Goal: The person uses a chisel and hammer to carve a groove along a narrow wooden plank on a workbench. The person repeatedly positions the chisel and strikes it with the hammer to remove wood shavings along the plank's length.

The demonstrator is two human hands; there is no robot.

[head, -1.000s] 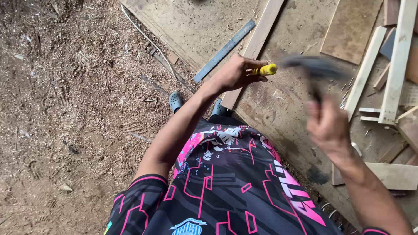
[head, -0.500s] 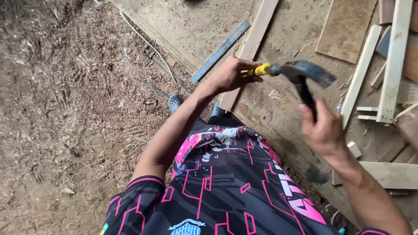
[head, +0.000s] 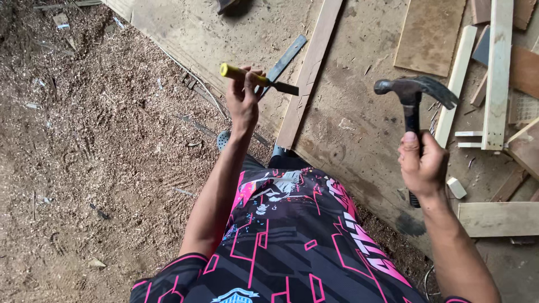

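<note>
Left hand: the left hand [head: 245,101] has its grip wrapped tight round a chisel [head: 259,79] with a yellow handle, blade pointing right, held up over the long wood strip [head: 307,73].
Right hand: the right hand [head: 422,166] is closed firmly on the dark handle of a claw hammer [head: 416,92], head up top, well apart from the chisel.
Underneath: a big plywood sheet [head: 359,123] on the floor, with a flat metal ruler [head: 287,56] just beside the strip.
Off to the right: loose wood offcuts [head: 497,73] piled up.
Left side: sawdust [head: 101,151] all over the ground.
</note>
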